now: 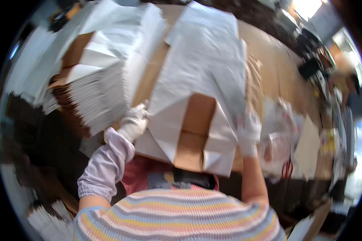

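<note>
A long white paper sack lies in front of me on a pile of similar sacks. Its near end is folded into flaps around a brown middle panel. My left hand, in a white glove and a pale sleeve cover, is at the sack's left edge, its fingers stretched toward the paper and slightly apart. At the opposite edge, my right hand, also white-gloved, has its fingers curled on the sack's side. Motion blurs the right fingertips somewhat.
Thick stacks of white sacks with brown ends stand to the left. A brown table extends right, holding a clear plastic container and red-handled scissors. Another person is at the far right. More folded paper sits low at left.
</note>
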Tool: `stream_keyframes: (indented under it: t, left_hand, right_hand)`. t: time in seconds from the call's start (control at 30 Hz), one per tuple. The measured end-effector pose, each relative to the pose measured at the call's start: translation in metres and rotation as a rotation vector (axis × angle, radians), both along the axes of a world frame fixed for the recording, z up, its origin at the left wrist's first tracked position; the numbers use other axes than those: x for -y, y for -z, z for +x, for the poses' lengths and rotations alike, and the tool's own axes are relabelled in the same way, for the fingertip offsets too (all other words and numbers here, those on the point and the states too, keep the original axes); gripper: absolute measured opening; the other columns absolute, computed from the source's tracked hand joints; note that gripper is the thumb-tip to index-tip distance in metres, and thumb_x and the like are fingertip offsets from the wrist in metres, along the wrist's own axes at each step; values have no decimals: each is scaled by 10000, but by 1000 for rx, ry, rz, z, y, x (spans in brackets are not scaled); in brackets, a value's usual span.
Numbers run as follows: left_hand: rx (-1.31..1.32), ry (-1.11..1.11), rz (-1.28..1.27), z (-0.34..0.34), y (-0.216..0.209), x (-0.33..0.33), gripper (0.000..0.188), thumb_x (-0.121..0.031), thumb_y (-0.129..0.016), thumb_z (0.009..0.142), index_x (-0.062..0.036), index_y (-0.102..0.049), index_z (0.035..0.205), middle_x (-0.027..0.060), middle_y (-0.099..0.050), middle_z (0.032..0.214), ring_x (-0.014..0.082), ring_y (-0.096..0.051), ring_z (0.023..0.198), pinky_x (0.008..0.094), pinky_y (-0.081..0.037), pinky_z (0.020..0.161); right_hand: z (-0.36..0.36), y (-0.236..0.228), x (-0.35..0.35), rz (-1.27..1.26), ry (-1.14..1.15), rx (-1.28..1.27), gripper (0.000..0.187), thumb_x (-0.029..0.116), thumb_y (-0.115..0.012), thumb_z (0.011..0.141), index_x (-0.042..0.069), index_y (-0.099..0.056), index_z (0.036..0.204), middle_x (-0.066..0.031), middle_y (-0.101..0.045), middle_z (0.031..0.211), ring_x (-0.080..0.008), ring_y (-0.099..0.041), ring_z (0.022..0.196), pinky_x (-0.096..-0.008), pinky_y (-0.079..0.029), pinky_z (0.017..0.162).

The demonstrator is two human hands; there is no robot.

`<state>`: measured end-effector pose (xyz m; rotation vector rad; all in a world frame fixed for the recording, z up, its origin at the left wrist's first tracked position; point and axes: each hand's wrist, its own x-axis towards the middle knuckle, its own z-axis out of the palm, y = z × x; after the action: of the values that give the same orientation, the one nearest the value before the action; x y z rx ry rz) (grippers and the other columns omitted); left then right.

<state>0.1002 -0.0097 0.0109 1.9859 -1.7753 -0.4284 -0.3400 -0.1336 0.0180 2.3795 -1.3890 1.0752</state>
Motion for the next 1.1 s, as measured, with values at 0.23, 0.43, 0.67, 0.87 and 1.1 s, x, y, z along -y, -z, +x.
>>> stream_keyframes:
  t: [0.23,0.43,0.67,0.87,1.1]
  left_hand:
    - [-245,93,-150,-40,-167,51,116,-87,-648,932,-110,-705,1030,72,-697,922,267,-677,950,372,-534,889]
    - [705,82,-796,127,-282,96,135,-98,-645,888,-124,-715,1000,87,-715,986,287,-670,924,395,-527,862]
    - [357,-645,-403,422,-227,81,141,-208,-643,1012,-81,-681,966,82,-690,821,222,-641,749,392,-513,716]
    - [432,-769,-247,538,-70,-34,245,-281,-583,1005,-83,-728,1017,120,-723,870,215,-660,774,439,-544,692]
    - [178,-656,-726,236,-211,-41,426,-289,-610,1055,-13,-603,1380,120,-651,1354,227,-634,1185,377,-473,1059]
  right_hand:
    - [17,-9,-61,597,-19,220,329,-33,-688,795,31,-700,1117,-149,-684,914,-328,-672,812,-421,-545,754]
    - [197,-103,12,703,-332,644,339,6,-617,943,25,-631,1281,-56,-662,884,-128,-622,768,-301,-531,696]
    - [397,-175,67,690,-427,16,462,223,-599,970,229,-608,1433,-80,-742,1170,-260,-719,994,-334,-552,889]
    - [403,-126,25,676,-664,-60,377,245,-633,965,159,-648,1331,-68,-644,1381,-316,-649,1187,-390,-529,994]
    - [112,-35,-40,504,-246,-342,547,296,-799,794,40,-655,1255,-161,-609,1407,-348,-568,1302,-429,-496,1064]
